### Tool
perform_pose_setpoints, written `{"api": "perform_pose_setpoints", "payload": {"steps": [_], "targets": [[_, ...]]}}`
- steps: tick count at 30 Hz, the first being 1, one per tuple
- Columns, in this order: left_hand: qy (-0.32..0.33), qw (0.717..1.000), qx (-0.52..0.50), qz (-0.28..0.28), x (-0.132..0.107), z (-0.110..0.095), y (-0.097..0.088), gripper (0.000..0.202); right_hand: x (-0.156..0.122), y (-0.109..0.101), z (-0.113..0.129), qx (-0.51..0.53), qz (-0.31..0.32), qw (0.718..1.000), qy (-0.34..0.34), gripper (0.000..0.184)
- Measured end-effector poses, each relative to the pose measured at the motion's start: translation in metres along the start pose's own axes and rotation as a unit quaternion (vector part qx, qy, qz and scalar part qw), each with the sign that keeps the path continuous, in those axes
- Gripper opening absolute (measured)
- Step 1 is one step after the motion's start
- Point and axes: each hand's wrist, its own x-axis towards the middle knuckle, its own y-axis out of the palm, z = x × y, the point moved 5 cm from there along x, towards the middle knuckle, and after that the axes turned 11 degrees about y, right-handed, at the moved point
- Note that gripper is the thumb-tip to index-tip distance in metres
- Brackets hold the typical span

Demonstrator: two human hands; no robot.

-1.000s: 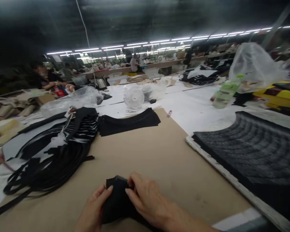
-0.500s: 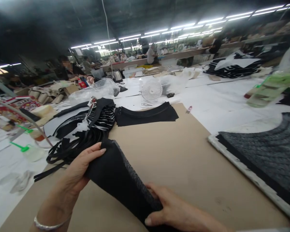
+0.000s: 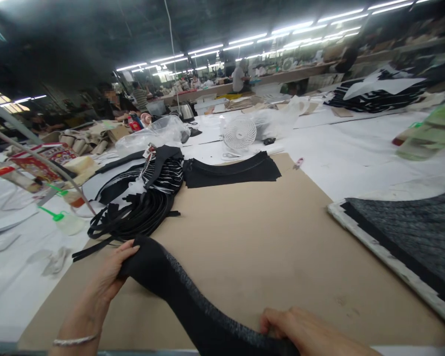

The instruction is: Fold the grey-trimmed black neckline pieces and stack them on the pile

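A long black fabric piece [image 3: 178, 296] with a grey speckled strip along one edge stretches between my two hands, above a brown board [image 3: 252, 237]. My left hand [image 3: 113, 269] pinches its far left end, thumb on top. At the lower right, my right hand [image 3: 296, 324] is closed around the other end, whose tip is hidden by the hand and the frame's edge. Beyond my left hand lies a coiled bundle of black strips [image 3: 141, 212]. A stack of curved black pieces [image 3: 232, 169] rests at the board's far edge.
Grey and black cut pieces [image 3: 411, 230] lie on a white-edged panel at the right. Green-tipped bottles [image 3: 68, 222] stand at the left, near a slanting pole. A small white fan [image 3: 240, 133] stands behind the board. Other people sit at tables farther off.
My left hand has moved left and lower, my right hand right and lower. The black fabric piece is drawn out longer between them. The camera view has shifted slightly.
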Motion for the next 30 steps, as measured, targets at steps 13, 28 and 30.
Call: {"api": "perform_pose_setpoints", "payload": {"steps": [13, 28, 30], "targets": [[0.093, 0.981, 0.165, 0.04, -0.011, 0.037, 0.017, 0.041, 0.071, -0.156, -0.043, -0.181, -0.212, 0.96, -0.037, 0.039], [0.393, 0.792, 0.467, 0.002, -0.065, 0.059, 0.064, 0.032, 0.068, -0.047, -0.085, -0.334, -0.465, 0.785, -0.236, 0.053], [0.391, 0.793, 0.468, 0.008, -0.069, 0.058, 0.066, 0.031, 0.073, -0.049, -0.105, -0.318, -0.47, 0.79, -0.233, 0.055]]}}
